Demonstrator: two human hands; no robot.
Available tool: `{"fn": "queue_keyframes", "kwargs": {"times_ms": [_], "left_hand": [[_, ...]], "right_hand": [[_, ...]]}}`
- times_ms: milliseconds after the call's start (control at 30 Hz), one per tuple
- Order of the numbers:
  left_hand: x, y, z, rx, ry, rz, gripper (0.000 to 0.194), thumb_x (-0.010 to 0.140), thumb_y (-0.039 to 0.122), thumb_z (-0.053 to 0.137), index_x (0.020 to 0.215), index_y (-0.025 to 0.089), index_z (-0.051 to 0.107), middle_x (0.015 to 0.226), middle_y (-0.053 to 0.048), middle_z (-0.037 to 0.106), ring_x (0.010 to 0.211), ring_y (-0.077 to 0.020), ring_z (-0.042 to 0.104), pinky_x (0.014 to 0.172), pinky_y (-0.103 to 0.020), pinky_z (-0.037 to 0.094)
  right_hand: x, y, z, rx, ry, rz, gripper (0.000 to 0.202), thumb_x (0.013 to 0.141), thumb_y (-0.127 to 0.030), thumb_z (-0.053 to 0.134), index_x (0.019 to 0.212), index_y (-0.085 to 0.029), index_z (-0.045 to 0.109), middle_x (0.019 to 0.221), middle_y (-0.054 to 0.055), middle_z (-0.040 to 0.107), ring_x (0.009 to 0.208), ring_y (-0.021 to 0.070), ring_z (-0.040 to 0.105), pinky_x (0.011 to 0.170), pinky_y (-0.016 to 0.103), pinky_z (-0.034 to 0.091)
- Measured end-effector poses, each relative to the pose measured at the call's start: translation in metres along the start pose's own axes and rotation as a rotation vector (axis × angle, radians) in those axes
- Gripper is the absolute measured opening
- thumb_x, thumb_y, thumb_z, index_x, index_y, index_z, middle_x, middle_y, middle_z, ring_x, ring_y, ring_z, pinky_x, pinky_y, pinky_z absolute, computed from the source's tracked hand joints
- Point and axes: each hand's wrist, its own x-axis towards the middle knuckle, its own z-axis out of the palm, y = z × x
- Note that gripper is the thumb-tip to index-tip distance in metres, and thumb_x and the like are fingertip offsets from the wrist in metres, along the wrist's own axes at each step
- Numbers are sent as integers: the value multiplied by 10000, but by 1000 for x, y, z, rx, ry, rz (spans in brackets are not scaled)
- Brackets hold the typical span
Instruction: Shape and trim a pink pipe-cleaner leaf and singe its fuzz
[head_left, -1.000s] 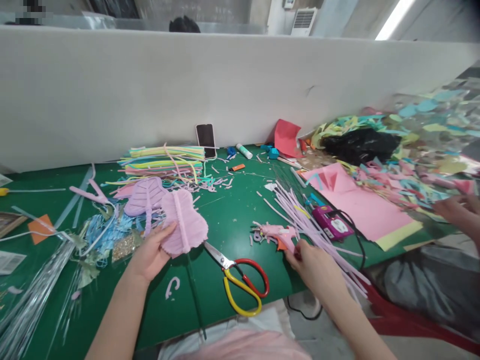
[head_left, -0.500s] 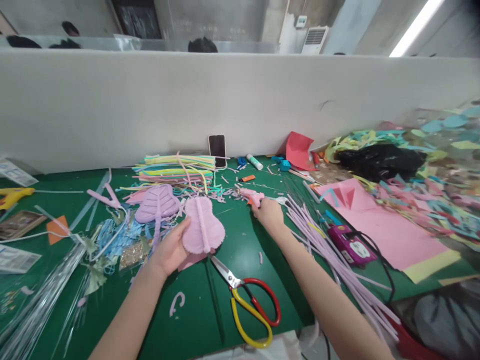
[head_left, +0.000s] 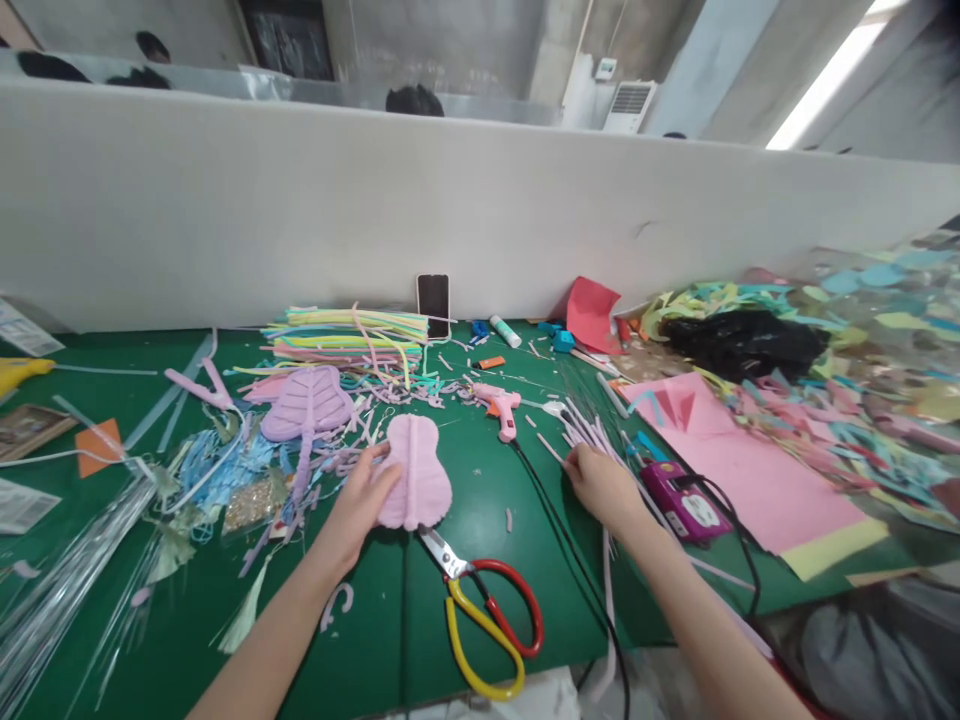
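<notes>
My left hand (head_left: pixel 367 500) grips the left edge of a lilac fan-shaped piece (head_left: pixel 429 475), thumb on top; a raised strip runs down its middle. My right hand (head_left: pixel 604 485) is closed at the near-left side of a bundle of lilac pipe cleaners (head_left: pixel 589 425), with the end of one pipe cleaner (head_left: pixel 550 447) at its fingertips. Between my hands, a pink glue gun (head_left: pixel 501 405) lies on the table. Scissors with one red and one yellow handle (head_left: pixel 480 615) lie just below the lilac piece. To the left rests a purple leaf-shaped piece (head_left: pixel 307 405).
A pile of coloured pipe cleaners (head_left: pixel 349 335) lies at the back, beside an upright phone (head_left: pixel 433 305). A purple box (head_left: pixel 682 500) with a black cord and pink paper (head_left: pixel 750 470) lie at the right. Blue tassels (head_left: pixel 247 455) are on the left. A white partition (head_left: pixel 480 210) stands behind.
My right hand has let go of the glue gun and moved right and nearer, to the lilac pipe cleaners. The lilac piece in my left hand has shifted slightly nearer.
</notes>
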Motion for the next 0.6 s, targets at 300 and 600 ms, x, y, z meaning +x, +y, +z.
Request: {"fn": "queue_keyframes", "kwargs": {"times_ms": [300, 600], "left_hand": [[-9, 11, 8, 208, 70, 343, 458, 767, 290, 721, 1212, 218, 640, 1527, -120, 458, 1467, -293, 317, 1217, -423, 188], [-22, 52, 49, 239, -465, 258, 444, 942, 567, 418, 1046, 204, 650, 628, -2, 634, 491, -160, 591, 501, -263, 460]], "right_hand": [[27, -34, -59, 496, 538, -35, 247, 997, -343, 379, 1129, -164, 489, 812, 79, 681, 722, 212, 649, 669, 323, 452], [7, -129, -50, 1309, -134, -232, 327, 861, -531, 593, 923, -210, 572, 805, 30, 732, 561, 118, 625, 466, 215, 432]]}}
